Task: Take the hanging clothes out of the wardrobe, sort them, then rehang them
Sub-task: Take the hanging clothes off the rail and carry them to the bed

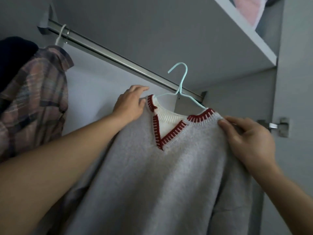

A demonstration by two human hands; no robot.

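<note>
Sweater: a light grey knitted V-neck sweater (169,175) with dark red and white stitched trim at the collar hangs on a pale blue wire hanger (182,85), held up in front of the wardrobe between the two hands, its body falling down toward the near edge of the scene
Hanger: its hook is just in front of and above the silver metal wardrobe rail (118,58), not hooked over it
Left hand: the left hand (130,104) grips the sweater's left shoulder beside the collar, fingers curled over the top edge
Right hand: the right hand (245,138) pinches the sweater's right shoulder, thumb pressed on the front of the knit and fingers folded behind it
Rail: runs from far upper left down to the right, ending at a bracket just behind the hanger
Other clothes: a pink and brown plaid shirt (33,102) hangs from a white hanger (61,36) at the far left end of the rail, well apart from the sweater, with a dark garment (11,58) just left of it
Shelf: a white wardrobe shelf (245,29) sits upper right with a pink fabric item (249,9) on it
Hinge: a metal door hinge (277,126) shows on the right panel, near the right hand
</note>
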